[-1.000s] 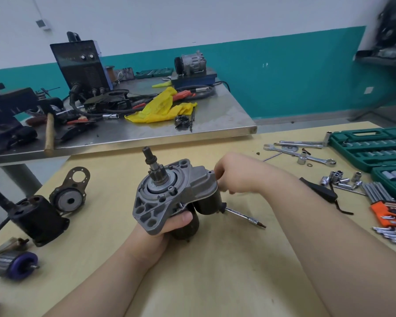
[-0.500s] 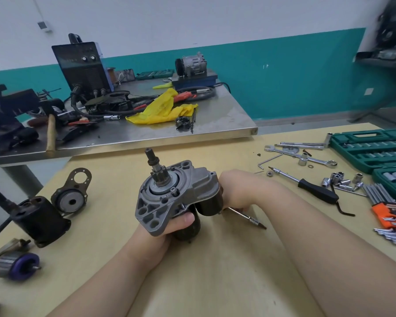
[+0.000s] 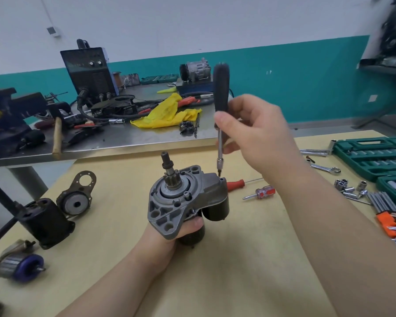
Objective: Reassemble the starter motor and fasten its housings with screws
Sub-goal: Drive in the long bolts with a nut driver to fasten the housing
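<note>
Clutter ringed our grey cast-metal starter motor, which we held above the pale wooden table, our left hand wrapped round its dark underside. Our right hand pinched a black-handled screwdriver upright, tip just above the housing's top corner. Near behind lay a red-handled screwdriver and a stubby clear-and-red screwdriver; a black cylindrical motor casing stood well left.

Bright, even light (edges blurred, warped)
</note>
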A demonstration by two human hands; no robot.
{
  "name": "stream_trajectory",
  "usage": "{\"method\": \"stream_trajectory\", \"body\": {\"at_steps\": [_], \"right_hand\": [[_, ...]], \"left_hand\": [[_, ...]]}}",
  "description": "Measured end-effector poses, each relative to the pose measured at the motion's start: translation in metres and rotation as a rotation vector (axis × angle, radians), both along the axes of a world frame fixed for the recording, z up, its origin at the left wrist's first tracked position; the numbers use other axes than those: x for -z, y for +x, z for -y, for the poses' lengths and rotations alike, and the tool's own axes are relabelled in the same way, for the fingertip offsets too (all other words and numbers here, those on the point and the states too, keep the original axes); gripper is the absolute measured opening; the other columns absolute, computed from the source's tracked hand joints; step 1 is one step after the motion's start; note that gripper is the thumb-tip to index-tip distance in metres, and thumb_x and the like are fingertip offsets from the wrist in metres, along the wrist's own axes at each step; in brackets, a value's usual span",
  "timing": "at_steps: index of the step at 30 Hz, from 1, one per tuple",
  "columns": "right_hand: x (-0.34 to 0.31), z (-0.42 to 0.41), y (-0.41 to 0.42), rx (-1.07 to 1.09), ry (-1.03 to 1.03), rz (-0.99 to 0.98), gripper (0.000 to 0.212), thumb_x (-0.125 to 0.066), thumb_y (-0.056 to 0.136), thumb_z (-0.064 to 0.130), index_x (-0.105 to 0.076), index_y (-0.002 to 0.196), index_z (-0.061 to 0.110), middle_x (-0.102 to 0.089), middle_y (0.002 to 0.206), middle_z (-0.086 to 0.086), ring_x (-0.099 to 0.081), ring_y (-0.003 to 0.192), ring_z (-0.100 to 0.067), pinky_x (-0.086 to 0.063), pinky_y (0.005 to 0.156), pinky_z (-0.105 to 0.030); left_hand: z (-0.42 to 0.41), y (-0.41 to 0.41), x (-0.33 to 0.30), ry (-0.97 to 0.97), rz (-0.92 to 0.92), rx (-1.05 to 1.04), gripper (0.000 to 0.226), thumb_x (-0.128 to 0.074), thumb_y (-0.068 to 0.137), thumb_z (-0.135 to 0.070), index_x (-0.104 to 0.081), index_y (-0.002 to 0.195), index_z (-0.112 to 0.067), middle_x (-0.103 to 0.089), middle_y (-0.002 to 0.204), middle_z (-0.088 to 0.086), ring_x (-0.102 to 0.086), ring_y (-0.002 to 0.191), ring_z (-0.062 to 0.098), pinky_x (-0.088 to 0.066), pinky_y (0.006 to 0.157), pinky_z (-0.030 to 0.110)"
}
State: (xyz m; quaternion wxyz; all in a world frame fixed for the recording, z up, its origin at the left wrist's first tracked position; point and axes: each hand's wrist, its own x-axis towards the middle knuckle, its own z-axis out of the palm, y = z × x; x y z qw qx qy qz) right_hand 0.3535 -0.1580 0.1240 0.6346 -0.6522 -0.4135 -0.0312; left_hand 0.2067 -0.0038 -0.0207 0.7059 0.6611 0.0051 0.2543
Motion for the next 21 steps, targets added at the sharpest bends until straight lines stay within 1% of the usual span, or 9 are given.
{"method": "stream_trajectory", "body": {"at_steps": [2,4,7,9,10,12,14,18,21], "right_hand": [[-0.01,0.006,-0.015,-0.051,0.117,-0.003,0.004,-0.07,0.103,0.023,-0.07,0.102,0.027,-0.077,0.092,-0.001,-0.077,0.078,-0.022,-0.065,0.061,-0.034],[-0.017,0.011,-0.026,-0.072,0.181,0.023,0.007,-0.069,0.104,0.02,-0.07,0.109,0.023,-0.078,0.096,-0.003,-0.078,0.081,-0.025,-0.066,0.063,-0.036],[-0.022,0.013,-0.038,-0.143,0.24,0.015,0.015,-0.069,0.103,0.014,-0.068,0.118,0.016,-0.078,0.101,-0.005,-0.079,0.084,-0.025,-0.066,0.065,-0.038],[-0.022,0.011,-0.046,-0.197,0.235,0.005,0.018,-0.069,0.103,0.013,-0.067,0.12,0.014,-0.078,0.101,-0.004,-0.079,0.083,-0.025,-0.066,0.064,-0.036],[-0.021,0.01,-0.049,-0.217,0.225,0.008,0.018,-0.069,0.103,0.013,-0.067,0.121,0.013,-0.078,0.101,-0.004,-0.079,0.081,-0.025,-0.065,0.064,-0.035],[-0.018,0.006,-0.053,-0.25,0.215,0.014,0.019,-0.069,0.102,0.013,-0.067,0.121,0.013,-0.077,0.1,-0.002,-0.078,0.08,-0.025,-0.064,0.063,-0.034],[-0.015,0.003,-0.056,-0.274,0.21,0.007,0.019,-0.07,0.102,0.013,-0.068,0.121,0.013,-0.077,0.098,0.0,-0.078,0.08,-0.025,-0.065,0.063,-0.035],[-0.012,0.0,-0.058,-0.28,0.186,0.009,0.018,-0.07,0.102,0.013,-0.068,0.12,0.017,-0.077,0.1,0.0,-0.078,0.082,-0.026,-0.065,0.066,-0.034],[-0.01,-0.002,-0.057,-0.276,0.181,0.009,0.017,-0.071,0.102,0.014,-0.068,0.118,0.018,-0.076,0.102,-0.001,-0.078,0.082,-0.025,-0.066,0.067,-0.036]], "left_hand": [[-0.001,0.001,0.001,0.014,-0.005,-0.014,0.064,-0.094,0.074,-0.037,-0.07,0.133,-0.028,-0.069,0.138,0.002,-0.065,0.128,0.025,-0.055,0.1,0.032],[-0.002,0.001,0.002,0.042,-0.009,-0.034,0.065,-0.093,0.076,-0.037,-0.069,0.135,-0.026,-0.068,0.139,0.003,-0.064,0.129,0.027,-0.055,0.102,0.034],[-0.002,0.001,0.004,0.07,-0.021,-0.073,0.062,-0.093,0.074,-0.04,-0.071,0.132,-0.031,-0.07,0.136,0.0,-0.066,0.126,0.025,-0.056,0.101,0.037],[-0.004,0.001,0.005,0.082,-0.033,-0.091,0.062,-0.094,0.072,-0.042,-0.072,0.129,-0.035,-0.071,0.136,-0.003,-0.066,0.125,0.022,-0.056,0.101,0.038],[-0.005,0.001,0.007,0.083,-0.042,-0.098,0.063,-0.095,0.07,-0.043,-0.072,0.129,-0.036,-0.07,0.137,-0.003,-0.066,0.127,0.022,-0.056,0.104,0.042],[-0.006,0.002,0.009,0.07,-0.068,-0.097,0.067,-0.096,0.067,-0.044,-0.072,0.129,-0.033,-0.069,0.139,0.002,-0.063,0.13,0.028,-0.05,0.11,0.058],[-0.007,0.002,0.011,0.074,-0.081,-0.095,0.069,-0.097,0.066,-0.043,-0.073,0.129,-0.03,-0.068,0.139,0.005,-0.062,0.131,0.032,-0.045,0.113,0.065],[-0.008,0.002,0.012,0.077,-0.093,-0.113,0.066,-0.093,0.064,-0.029,-0.074,0.127,-0.028,-0.068,0.14,0.008,-0.06,0.133,0.034,-0.043,0.114,0.065],[-0.008,0.0,0.014,0.067,-0.131,-0.128,0.067,-0.091,0.06,-0.03,-0.075,0.125,-0.026,-0.07,0.137,0.006,-0.062,0.131,0.032,-0.047,0.113,0.059]]}}
